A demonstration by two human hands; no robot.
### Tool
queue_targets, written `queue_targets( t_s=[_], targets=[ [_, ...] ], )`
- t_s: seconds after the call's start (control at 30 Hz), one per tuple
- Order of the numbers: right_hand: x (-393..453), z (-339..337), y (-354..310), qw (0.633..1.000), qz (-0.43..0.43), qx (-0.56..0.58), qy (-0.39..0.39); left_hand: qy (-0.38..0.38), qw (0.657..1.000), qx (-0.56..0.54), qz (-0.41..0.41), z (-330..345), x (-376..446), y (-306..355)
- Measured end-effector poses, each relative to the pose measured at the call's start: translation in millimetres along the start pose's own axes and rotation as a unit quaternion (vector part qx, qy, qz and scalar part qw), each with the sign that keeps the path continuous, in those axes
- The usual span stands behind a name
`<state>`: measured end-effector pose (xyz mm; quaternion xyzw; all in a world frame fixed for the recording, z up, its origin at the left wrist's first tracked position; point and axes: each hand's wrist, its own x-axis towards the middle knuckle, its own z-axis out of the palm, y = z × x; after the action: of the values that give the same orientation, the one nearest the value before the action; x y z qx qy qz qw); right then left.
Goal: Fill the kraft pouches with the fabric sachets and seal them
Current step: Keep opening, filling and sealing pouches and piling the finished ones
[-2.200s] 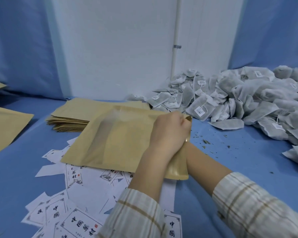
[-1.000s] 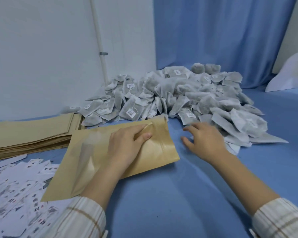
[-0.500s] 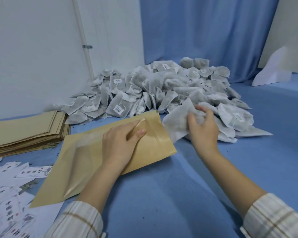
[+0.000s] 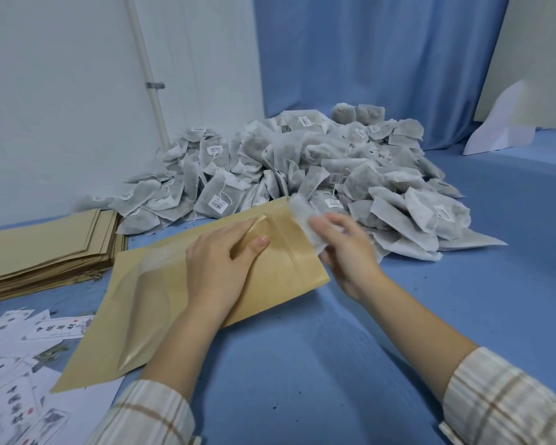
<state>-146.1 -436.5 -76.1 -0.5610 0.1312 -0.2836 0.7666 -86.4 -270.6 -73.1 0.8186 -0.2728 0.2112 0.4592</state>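
A kraft pouch (image 4: 161,313) with a clear window lies flat on the blue surface, its mouth pointing to the far right. My left hand (image 4: 219,264) rests on it, fingers lifting the upper lip of the mouth. My right hand (image 4: 347,252) holds a white fabric sachet (image 4: 302,216), blurred by motion, right at the pouch's mouth edge. A large heap of grey-white sachets (image 4: 334,168) with small labels lies just beyond both hands.
A stack of flat kraft pouches (image 4: 42,248) sits at the left. Printed paper labels (image 4: 16,364) are scattered at the lower left. A white wall with a pipe (image 4: 148,75) and a blue curtain (image 4: 366,53) stand behind. White paper (image 4: 501,123) leans at far right.
My right hand reached into the heap, picked up a sachet and brought it left to the pouch's mouth. My left hand stayed on the pouch, holding its lip up.
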Motion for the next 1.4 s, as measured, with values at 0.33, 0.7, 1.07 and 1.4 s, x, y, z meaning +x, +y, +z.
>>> queue_targets(
  t_s=[0.33, 0.7, 1.07, 1.4],
  targets=[
    [15.8, -18.3, 12.1, 0.797, -0.149, -0.585, 0.01, -0.031, 0.997, 0.072, 0.017, 6.6, -3.6, -4.3],
    [31.4, -59.4, 17.9, 0.622, -0.161, -0.756, 0.123, -0.038, 0.994, 0.101, 0.015, 7.8, -4.4, -9.4],
    [14.3, -14.3, 8.9, 0.99, -0.007, -0.016, 0.138, -0.008, 0.999, 0.048, -0.01, 6.6, -3.6, -8.2],
    [-1.9, -3.2, -2.0, 0.887, -0.132, -0.441, -0.028, 0.013, 1.0, -0.011, 0.008, 8.7, -4.5, 1.9]
  ],
)
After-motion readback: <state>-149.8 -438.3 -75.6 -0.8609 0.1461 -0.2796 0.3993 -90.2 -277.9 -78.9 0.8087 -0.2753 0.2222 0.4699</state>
